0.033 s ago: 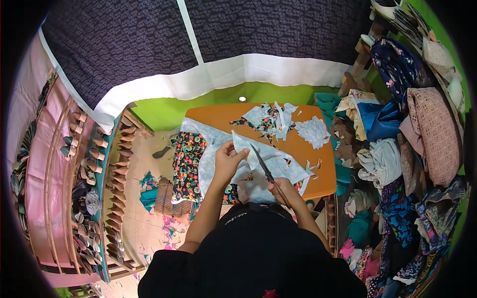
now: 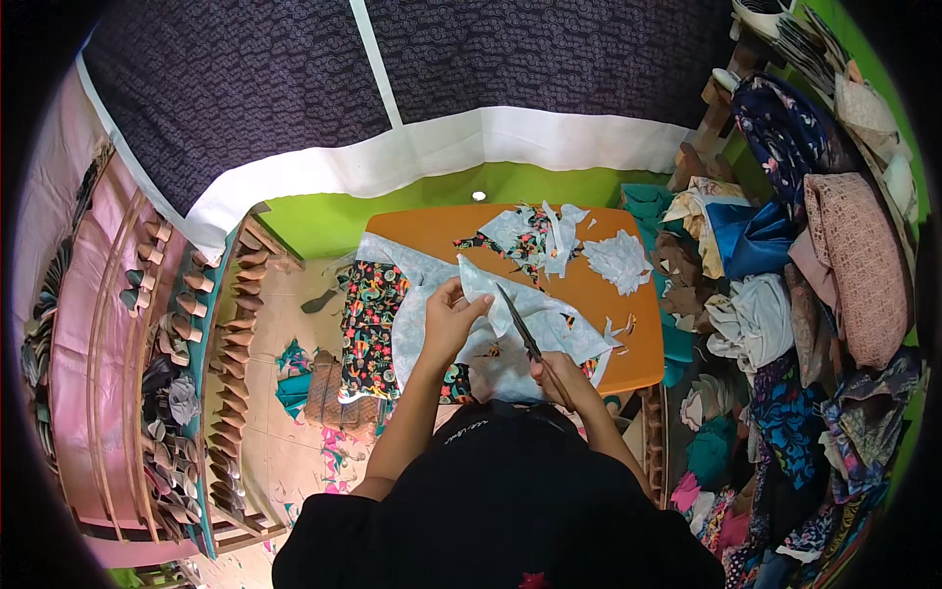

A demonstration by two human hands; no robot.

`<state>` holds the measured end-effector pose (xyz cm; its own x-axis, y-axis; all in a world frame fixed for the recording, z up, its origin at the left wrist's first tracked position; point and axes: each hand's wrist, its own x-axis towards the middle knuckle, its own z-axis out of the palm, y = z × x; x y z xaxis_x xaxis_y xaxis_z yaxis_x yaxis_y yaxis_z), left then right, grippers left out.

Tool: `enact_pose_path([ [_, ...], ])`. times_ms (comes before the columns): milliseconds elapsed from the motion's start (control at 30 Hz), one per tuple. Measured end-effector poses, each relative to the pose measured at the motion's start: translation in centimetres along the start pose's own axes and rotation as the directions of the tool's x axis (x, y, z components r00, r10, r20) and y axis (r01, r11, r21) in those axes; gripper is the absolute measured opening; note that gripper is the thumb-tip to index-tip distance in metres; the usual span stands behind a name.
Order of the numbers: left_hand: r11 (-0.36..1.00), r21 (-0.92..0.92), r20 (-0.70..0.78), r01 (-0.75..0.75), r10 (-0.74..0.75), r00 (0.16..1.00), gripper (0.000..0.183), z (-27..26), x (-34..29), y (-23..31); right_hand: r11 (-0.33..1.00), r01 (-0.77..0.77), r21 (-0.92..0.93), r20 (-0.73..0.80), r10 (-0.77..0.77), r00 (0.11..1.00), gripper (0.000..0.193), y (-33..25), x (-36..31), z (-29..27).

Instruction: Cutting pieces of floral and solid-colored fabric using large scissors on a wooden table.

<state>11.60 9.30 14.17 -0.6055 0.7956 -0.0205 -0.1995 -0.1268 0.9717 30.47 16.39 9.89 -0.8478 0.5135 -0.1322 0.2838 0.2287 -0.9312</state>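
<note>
Pale fabric [image 2: 476, 281] is pinched by the left hand [image 2: 453, 320] as the right hand [image 2: 569, 379] grips dark scissors [image 2: 527, 339].

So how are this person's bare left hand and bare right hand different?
The bare left hand pinches pale, pointed cloth; the bare right hand grips dark, long-bladed scissors. The left hand is farther from the black fabric shirt; the right hand is closer. Both hands are holding something.
</note>
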Motion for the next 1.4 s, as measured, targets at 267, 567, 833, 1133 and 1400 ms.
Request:
enact_pose_path([
  [267, 0.999, -0.039, 0.060, 0.012, -0.009, 0.998, 0.034, 0.1, -0.2, 0.3, 0.948, -0.092, 0.306, 0.184, 0.036, 0.982, 0.063, -0.8, -0.1, -0.5],
  [567, 1.000, 0.020, 0.090, 0.021, -0.022, 0.996, 0.037, 0.3, -0.6, 0.9, 0.936, -0.142, 0.323, 0.226, 0.070, 0.972, 0.072, -2.1, 0.1, -0.4],
  [833, 0.999, 0.028, 0.087, -0.018, 0.015, 0.996, 0.037, 0.0, -0.3, -0.1, 0.946, -0.172, 0.274, 0.226, 0.110, 0.968, 0.065, 0.2, 0.4, -0.3],
  [1133, 0.999, 0.020, 0.054, -0.038, 0.037, 0.998, 0.038, 0.0, -0.2, -0.5, 0.997, -0.058, 0.055, 0.125, 0.051, 0.991, 0.073, -1.0, 0.1, -0.7],
  [1400, 1.000, 0.019, 0.051, -0.015, 0.014, 0.999, 0.039, 0.1, -0.2, -0.2, 0.994, 0.024, -0.103, 0.075, -0.016, 0.997, 0.077, -1.0, 0.0, -0.6],
])
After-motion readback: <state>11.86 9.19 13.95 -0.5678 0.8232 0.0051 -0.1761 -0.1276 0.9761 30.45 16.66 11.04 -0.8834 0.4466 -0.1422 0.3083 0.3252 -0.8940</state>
